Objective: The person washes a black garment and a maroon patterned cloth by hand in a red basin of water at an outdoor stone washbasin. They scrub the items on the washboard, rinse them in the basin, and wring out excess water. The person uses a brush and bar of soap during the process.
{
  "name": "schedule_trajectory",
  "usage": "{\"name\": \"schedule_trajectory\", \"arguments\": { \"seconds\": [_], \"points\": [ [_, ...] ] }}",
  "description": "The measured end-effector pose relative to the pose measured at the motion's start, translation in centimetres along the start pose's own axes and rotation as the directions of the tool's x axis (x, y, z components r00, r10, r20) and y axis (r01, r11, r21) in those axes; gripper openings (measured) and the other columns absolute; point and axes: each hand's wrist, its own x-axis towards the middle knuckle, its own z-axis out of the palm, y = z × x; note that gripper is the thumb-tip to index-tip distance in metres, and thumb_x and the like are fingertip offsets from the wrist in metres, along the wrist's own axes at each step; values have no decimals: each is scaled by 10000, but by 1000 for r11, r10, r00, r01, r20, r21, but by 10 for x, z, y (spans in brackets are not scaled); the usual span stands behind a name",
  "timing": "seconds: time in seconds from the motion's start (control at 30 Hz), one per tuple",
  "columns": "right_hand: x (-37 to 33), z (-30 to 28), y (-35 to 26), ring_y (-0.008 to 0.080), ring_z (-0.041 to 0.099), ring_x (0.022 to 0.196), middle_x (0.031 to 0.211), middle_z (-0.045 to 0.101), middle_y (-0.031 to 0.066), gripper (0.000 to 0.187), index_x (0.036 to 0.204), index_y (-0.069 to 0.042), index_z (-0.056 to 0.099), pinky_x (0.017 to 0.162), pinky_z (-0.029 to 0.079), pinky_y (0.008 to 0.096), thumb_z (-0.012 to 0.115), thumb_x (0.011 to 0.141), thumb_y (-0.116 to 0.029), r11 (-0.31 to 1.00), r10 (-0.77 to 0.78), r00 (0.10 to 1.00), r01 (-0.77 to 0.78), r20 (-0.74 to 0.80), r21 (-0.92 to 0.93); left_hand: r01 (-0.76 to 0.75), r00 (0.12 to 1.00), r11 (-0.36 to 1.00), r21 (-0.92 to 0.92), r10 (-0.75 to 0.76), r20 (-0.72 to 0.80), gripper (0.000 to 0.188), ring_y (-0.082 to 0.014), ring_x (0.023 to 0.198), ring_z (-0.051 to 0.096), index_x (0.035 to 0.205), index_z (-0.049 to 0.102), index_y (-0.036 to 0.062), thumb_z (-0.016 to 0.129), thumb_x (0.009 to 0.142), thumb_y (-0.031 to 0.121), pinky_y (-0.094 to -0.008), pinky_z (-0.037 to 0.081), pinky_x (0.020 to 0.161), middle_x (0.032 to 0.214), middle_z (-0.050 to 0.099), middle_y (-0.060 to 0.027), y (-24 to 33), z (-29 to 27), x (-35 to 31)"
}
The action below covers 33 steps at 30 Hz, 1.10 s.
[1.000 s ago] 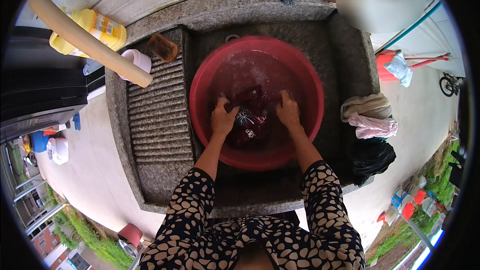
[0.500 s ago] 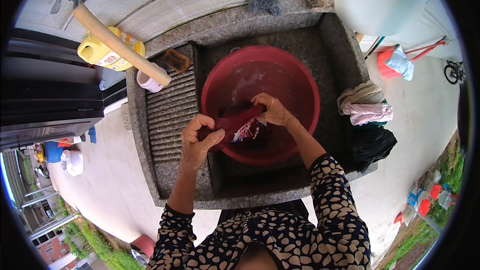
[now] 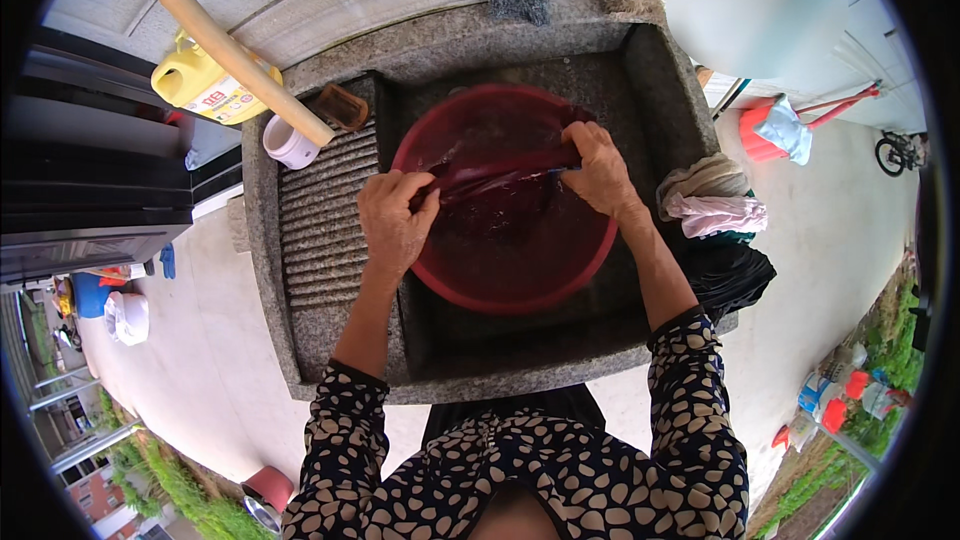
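Observation:
A dark red cloth garment (image 3: 500, 170) is stretched sideways over a round red basin (image 3: 505, 290) of water. My left hand (image 3: 394, 220) grips its left end above the basin's left rim, fingers curled around the fabric. At the other end, my right hand (image 3: 602, 172) clutches the cloth near the basin's right rim. Between the hands the garment is pulled taut and narrow, and it seems wet. The basin stands inside a grey stone sink (image 3: 560, 365). Dark water and shadow hide whatever else may lie in the basin.
Left of the basin is a ribbed stone washboard (image 3: 325, 215), with a brown brush (image 3: 342, 107), a white-purple cup (image 3: 290, 143), a wooden stick (image 3: 245, 65) and a yellow jug (image 3: 215, 82) behind. Folded cloths (image 3: 715, 210) and black fabric (image 3: 728, 275) drape over the right edge.
My hands have moved apart, the right one outward and upward. The bunched cloth is now drawn out straight, and its pale, stringy patch no longer shows. The view has shifted slightly.

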Motion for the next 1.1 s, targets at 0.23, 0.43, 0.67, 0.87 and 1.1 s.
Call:
{"name": "schedule_trajectory", "arguments": {
  "seconds": [0.23, 0.43, 0.67, 0.87, 1.1],
  "points": [
    [-101, 143, 43, 293, 471, 1075, 1053, 485, 93, 298, 1022, -143, 582, 784, 461, 557, 678, 740, -157, 887, 123, 930, 54, 347, -460, -53, 784, 967, 248, -113, 611, 197, -264, 1029, 477, 842, 658, 96, 705, 651, 80, -455, 328, 991, 992, 569, -55, -25, 129, -126],
    [-119, 131, 48, 308, 437, 1206, 1234, 514, 98, 296, 1110, -179, 627, 875, 399, 584, 570, 820, -193, 731, 137, 703, 403, 698, -550, -118, 687, 982, 149, -27, 726, 149, -263, 963, 500, 888, 613, 93, 624, 742, 122, -457, 297, 1004, 950, 571, -60, -5, 113, -125],
    [-10, -39, -58, 340, 544, 1003, 992, 585, 135, 224, 973, -59, 565, 845, 442, 432, 565, 751, -90, 936, -328, 765, 183, 555, 301, 337, 902, 772, -538, -102, 419, 348, -140, 778, 508, 1028, 504, 41, 702, 745, 85, -303, 420, 812, 828, 513, -21, 54, 25, -17],
    [23, -100, -113, 279, 530, 1070, 1125, 550, 112, 474, 1123, -70, 559, 929, 422, 364, 704, 678, 4, 626, -420, 906, 335, -57, 704, 304, 947, 661, -686, -128, 296, 173, -47, 707, 543, 969, 642, -6, 695, 830, 81, -222, 467, 641, 790, 643, -17, 117, -45, 62],
    [-9, 20, -49, 327, 385, 1295, 1379, 430, 151, 930, 1380, -128, 392, 1052, 317, 395, 832, 579, -302, 951, -273, 920, 215, 282, 221, 283, 919, 137, -949, -323, 227, 169, -95, 856, 612, 967, 655, -15, 698, 820, 57, -251, 506, 820, 913, 660, -43, 145, -75, 96]
  ]
}}
